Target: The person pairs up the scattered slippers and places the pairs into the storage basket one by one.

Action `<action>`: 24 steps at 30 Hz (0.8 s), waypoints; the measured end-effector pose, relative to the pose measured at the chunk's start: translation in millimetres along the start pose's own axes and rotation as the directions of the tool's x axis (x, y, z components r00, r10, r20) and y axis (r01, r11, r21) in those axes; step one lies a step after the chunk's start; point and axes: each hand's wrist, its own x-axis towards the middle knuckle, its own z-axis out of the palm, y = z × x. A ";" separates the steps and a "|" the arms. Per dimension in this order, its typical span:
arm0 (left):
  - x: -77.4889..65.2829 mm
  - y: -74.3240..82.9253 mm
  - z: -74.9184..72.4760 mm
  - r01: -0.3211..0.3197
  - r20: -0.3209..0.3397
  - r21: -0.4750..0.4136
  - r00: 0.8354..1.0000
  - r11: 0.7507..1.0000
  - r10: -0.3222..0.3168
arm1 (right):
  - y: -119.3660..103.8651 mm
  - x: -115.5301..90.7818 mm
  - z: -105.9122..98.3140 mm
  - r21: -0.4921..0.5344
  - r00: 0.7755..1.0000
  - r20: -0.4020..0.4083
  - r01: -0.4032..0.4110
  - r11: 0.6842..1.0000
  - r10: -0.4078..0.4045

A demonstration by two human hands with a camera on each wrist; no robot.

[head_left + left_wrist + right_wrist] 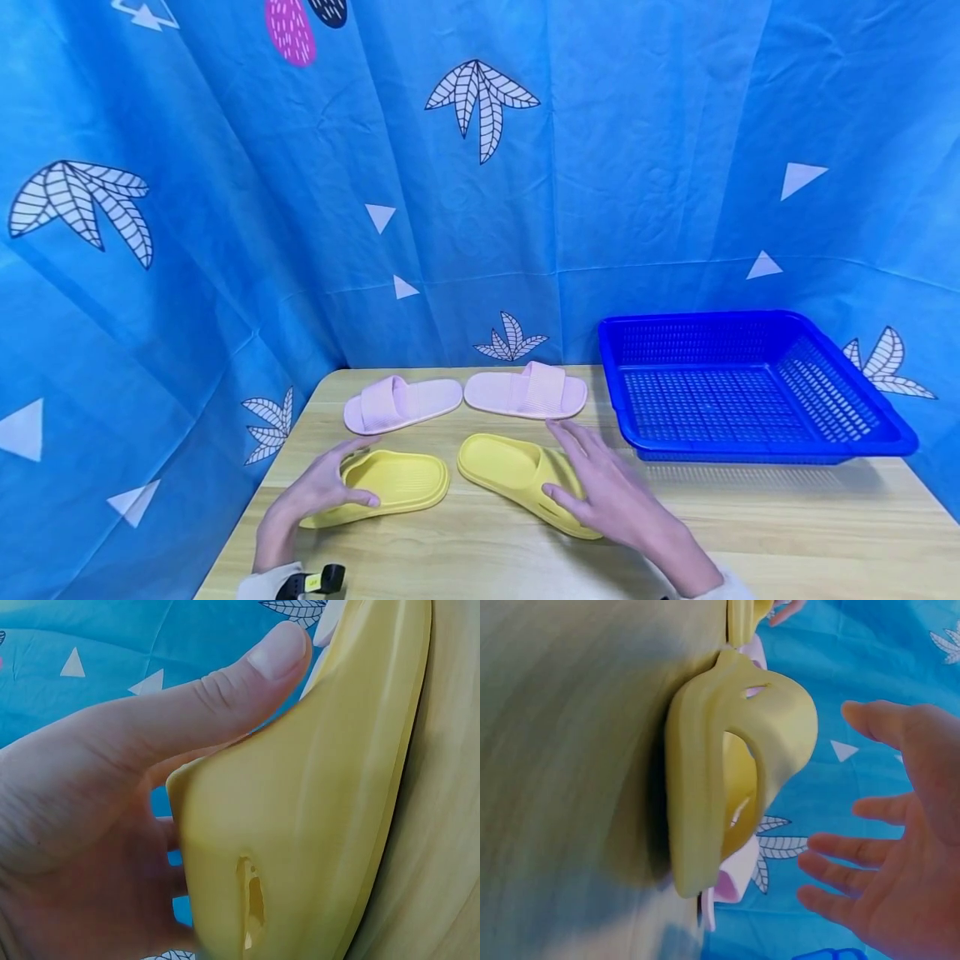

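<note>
A yellow slipper [408, 479] lies on the left of the table, its toe pointing left. My left hand [318, 487] holds its upper; in the left wrist view the thumb [225, 697] lies along the top edge while the other fingers are partly hidden behind the slipper [300, 802]. Another yellow slipper [502, 462] rests to the right, toe angled toward the lower right. Over its toe end hovers my right hand [607, 492], fingers spread; the right wrist view shows a gap between this hand [900, 847] and the slipper [697, 772].
Behind the yellow pair lie two pink slippers, the left one [431, 398] and the right one [495, 392], heels nearly touching. A blue plastic basket [630, 417] stands at the back right of the wooden table [480, 558]. A patterned blue curtain [637, 167] hangs behind.
</note>
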 end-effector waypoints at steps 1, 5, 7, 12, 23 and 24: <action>-0.1 -0.6 -0.2 0.000 0.002 -0.004 1.000 1.000 0.000 | 0.1 0.0 1.4 0.001 1.000 0.003 0.000 1.000 0.000; -0.4 -1.8 -1.0 0.005 0.013 -0.010 1.000 1.000 -0.005 | 0.1 -0.1 6.0 0.015 1.000 0.018 -0.005 1.000 0.005; -0.8 -1.8 -1.4 0.008 0.021 -0.012 1.000 1.000 -0.007 | 0.0 -0.1 7.7 0.027 0.999 0.030 -0.010 1.000 0.009; -1.0 -2.1 -1.8 0.001 0.030 -0.005 1.000 1.000 -0.001 | 0.0 -1.2 11.4 0.034 0.998 0.066 -0.027 0.999 0.025; -2.6 -0.8 -3.2 0.048 0.035 0.068 0.998 0.997 -0.051 | 1.2 -3.5 19.2 0.037 0.994 0.096 -0.051 0.998 0.047; -2.7 -0.6 -3.8 0.051 0.034 0.085 0.998 0.995 -0.054 | 1.4 -3.3 20.0 0.035 0.994 0.097 -0.051 0.998 0.048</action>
